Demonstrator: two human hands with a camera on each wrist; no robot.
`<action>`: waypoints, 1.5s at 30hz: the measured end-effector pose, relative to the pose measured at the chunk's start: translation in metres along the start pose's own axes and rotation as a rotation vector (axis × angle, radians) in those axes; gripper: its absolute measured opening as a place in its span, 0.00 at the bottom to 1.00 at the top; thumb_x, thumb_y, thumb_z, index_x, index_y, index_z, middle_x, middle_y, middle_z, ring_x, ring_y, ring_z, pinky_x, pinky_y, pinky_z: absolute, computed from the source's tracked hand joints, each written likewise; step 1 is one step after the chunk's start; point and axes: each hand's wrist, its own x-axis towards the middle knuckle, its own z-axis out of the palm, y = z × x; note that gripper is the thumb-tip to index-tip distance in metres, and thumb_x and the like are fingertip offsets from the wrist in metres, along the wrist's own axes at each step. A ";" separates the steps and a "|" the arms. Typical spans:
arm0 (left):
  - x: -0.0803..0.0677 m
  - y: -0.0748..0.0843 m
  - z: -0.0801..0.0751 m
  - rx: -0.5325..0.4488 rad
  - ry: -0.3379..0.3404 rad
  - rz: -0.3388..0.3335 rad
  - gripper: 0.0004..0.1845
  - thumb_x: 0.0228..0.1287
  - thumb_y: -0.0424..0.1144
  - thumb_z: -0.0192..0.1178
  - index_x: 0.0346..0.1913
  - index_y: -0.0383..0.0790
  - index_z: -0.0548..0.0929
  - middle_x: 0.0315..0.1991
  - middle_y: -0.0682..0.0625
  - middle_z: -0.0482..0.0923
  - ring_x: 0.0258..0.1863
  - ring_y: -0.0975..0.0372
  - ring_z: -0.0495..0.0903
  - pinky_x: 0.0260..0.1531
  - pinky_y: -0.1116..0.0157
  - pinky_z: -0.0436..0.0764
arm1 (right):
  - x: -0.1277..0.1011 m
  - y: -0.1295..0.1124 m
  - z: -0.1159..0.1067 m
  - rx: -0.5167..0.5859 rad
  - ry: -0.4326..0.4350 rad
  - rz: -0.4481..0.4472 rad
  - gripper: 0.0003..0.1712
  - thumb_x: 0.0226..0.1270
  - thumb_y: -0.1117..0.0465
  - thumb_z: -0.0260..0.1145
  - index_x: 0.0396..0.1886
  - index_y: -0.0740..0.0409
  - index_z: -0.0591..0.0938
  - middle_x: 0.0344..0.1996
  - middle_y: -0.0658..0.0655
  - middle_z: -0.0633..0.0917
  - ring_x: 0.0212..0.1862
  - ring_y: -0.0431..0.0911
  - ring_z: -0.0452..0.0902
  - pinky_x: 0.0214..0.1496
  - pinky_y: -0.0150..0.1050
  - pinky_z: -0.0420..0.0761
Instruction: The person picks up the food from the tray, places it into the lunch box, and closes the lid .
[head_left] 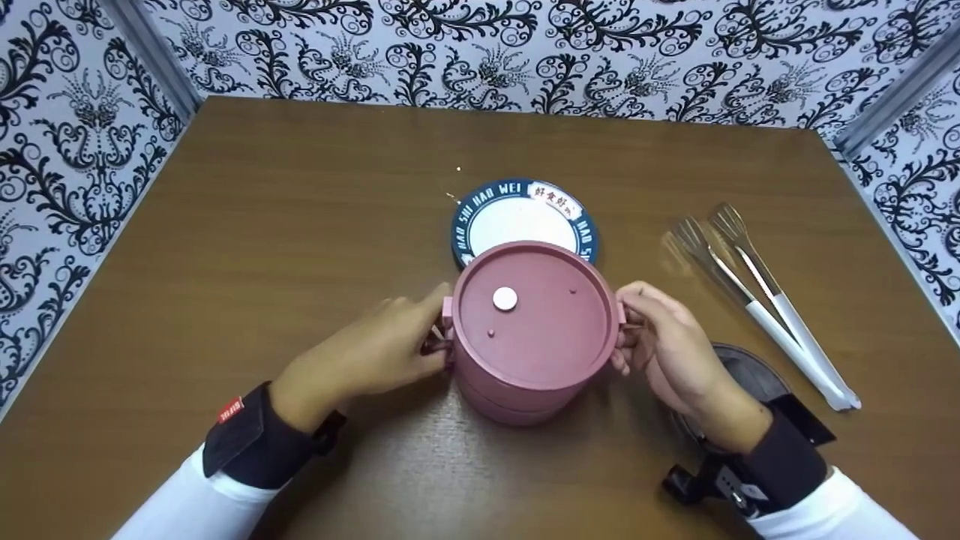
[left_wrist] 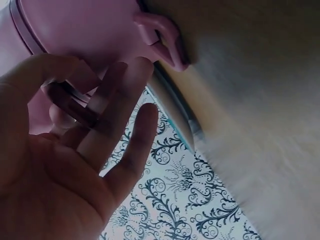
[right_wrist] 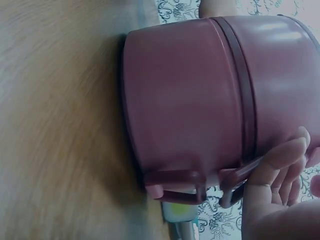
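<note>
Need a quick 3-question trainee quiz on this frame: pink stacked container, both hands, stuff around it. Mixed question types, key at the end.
1. True or false: the tongs lie on the left-hand side of the pink container.
2. Multiple choice: what sits directly behind the container? A) the blue-rimmed plate B) a glass jar C) a cutting board
3. Short answer: where do the left hand and right hand touch the container?

Key
1. False: they lie on its right, on the table.
2. A
3. At the side clasps, one hand on each side; the lid is on.
</note>
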 end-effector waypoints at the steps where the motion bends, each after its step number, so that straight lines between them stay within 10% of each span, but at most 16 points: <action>1: 0.000 -0.002 0.001 -0.028 -0.003 0.006 0.21 0.62 0.37 0.66 0.54 0.45 0.69 0.33 0.54 0.79 0.31 0.63 0.78 0.33 0.64 0.81 | 0.001 0.002 -0.001 -0.010 0.017 0.009 0.14 0.80 0.62 0.46 0.33 0.57 0.75 0.20 0.52 0.75 0.18 0.43 0.71 0.20 0.33 0.70; 6: -0.002 -0.007 -0.002 -0.248 0.012 -0.027 0.16 0.64 0.36 0.61 0.52 0.48 0.72 0.43 0.54 0.80 0.41 0.62 0.80 0.43 0.61 0.82 | 0.003 0.008 -0.004 -0.093 0.052 0.023 0.12 0.79 0.67 0.46 0.35 0.59 0.75 0.17 0.53 0.75 0.18 0.43 0.70 0.19 0.32 0.69; 12: 0.014 0.000 -0.003 -0.557 0.262 -0.149 0.11 0.69 0.29 0.48 0.49 0.42 0.77 0.48 0.48 0.80 0.48 0.58 0.79 0.52 0.58 0.80 | 0.006 0.010 -0.008 -0.246 0.051 -0.007 0.09 0.77 0.68 0.48 0.40 0.63 0.76 0.19 0.54 0.75 0.19 0.44 0.72 0.19 0.34 0.71; 23: 0.039 -0.008 0.005 -0.684 0.342 -0.221 0.11 0.71 0.30 0.47 0.45 0.37 0.81 0.43 0.45 0.80 0.43 0.58 0.79 0.48 0.61 0.80 | 0.002 0.026 -0.031 -0.442 -0.361 0.015 0.42 0.60 0.81 0.51 0.76 0.57 0.61 0.35 0.65 0.82 0.27 0.51 0.82 0.23 0.44 0.82; 26: 0.039 -0.010 0.006 -0.640 0.323 -0.202 0.11 0.71 0.32 0.48 0.44 0.40 0.82 0.42 0.47 0.80 0.45 0.58 0.78 0.50 0.61 0.77 | 0.001 0.027 -0.031 -0.534 -0.385 -0.029 0.38 0.65 0.76 0.59 0.73 0.56 0.62 0.37 0.65 0.82 0.27 0.51 0.83 0.23 0.45 0.82; 35: 0.039 -0.008 0.006 -0.590 0.321 -0.194 0.11 0.72 0.33 0.49 0.44 0.43 0.83 0.41 0.48 0.80 0.44 0.58 0.78 0.49 0.60 0.76 | 0.000 0.030 -0.032 -0.705 -0.287 -0.062 0.29 0.69 0.65 0.66 0.68 0.54 0.70 0.43 0.61 0.82 0.27 0.45 0.81 0.22 0.43 0.82; 41: 0.043 -0.004 0.008 -0.682 0.322 -0.181 0.13 0.73 0.32 0.47 0.46 0.41 0.83 0.44 0.47 0.82 0.48 0.58 0.78 0.54 0.60 0.75 | -0.005 0.020 -0.029 -0.935 -0.100 -0.252 0.26 0.69 0.69 0.63 0.66 0.52 0.77 0.55 0.51 0.85 0.51 0.40 0.82 0.55 0.34 0.81; 45: 0.046 -0.001 0.012 -0.801 0.316 -0.182 0.14 0.74 0.35 0.46 0.49 0.40 0.84 0.47 0.47 0.82 0.51 0.59 0.77 0.55 0.61 0.74 | -0.009 0.007 -0.019 -0.755 0.033 -0.263 0.22 0.77 0.68 0.54 0.66 0.54 0.77 0.60 0.53 0.82 0.57 0.40 0.79 0.59 0.29 0.78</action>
